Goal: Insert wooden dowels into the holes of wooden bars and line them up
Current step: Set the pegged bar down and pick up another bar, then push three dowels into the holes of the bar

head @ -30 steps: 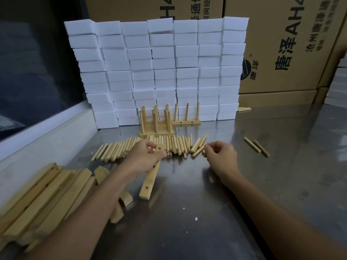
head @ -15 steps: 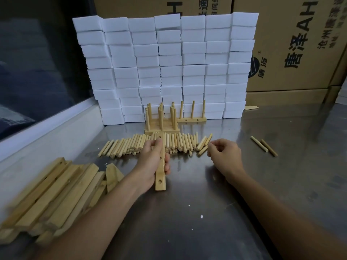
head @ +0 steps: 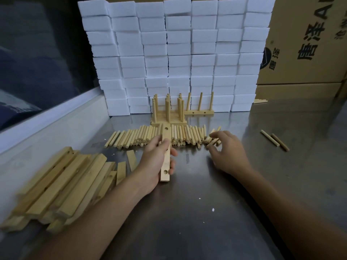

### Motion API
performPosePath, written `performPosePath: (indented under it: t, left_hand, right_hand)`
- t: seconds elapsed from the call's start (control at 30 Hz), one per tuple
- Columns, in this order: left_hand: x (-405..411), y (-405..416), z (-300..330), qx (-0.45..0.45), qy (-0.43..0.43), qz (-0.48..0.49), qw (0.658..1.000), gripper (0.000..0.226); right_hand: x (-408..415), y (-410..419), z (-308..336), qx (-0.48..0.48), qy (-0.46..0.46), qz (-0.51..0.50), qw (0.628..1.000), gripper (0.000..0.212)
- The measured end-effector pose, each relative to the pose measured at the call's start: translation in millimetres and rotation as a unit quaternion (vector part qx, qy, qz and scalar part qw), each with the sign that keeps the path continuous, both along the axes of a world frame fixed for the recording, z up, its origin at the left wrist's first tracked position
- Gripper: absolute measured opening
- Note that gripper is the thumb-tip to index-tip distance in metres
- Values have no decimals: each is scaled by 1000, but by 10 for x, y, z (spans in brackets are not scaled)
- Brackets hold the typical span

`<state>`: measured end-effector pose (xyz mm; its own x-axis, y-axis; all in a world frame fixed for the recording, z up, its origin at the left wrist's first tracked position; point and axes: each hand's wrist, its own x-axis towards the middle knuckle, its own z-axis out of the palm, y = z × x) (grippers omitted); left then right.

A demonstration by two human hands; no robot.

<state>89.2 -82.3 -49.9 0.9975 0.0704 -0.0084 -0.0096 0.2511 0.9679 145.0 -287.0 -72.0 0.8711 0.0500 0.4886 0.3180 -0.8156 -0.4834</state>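
The left hand (head: pixel 156 162) has its fingers clamped on one wooden bar (head: pixel 166 152) with two holes showing, lying lengthwise on the bench (head: pixel 197 212). The right hand (head: pixel 228 151), fingers apart, hovers at the right end of the row of loose dowels (head: pixel 142 136). Two dowels (head: pixel 275 140) lie apart at right; behind stand finished bars (head: pixel 169 111), their number unclear.

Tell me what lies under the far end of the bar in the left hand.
The bar overlies loose dowels; the ones directly beneath are hidden.
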Motion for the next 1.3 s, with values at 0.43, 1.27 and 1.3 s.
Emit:
performPosePath:
  t: [0.43,1.27,1.3]
  left_hand:
    - [-20,-74,-46,-37,20,-19,999,23]
    - [1,-65,-110,-9,-14,-15,1000,19]
    - [1,-64,-113,-6,-15,-15,1000,19]
  right_hand:
    - [-50,54,26,-86,57,-10,995,30]
    - [-91,21,63,-66,121,-182,974,11]
    - [-97,17,58,-79,126,-182,972,12]
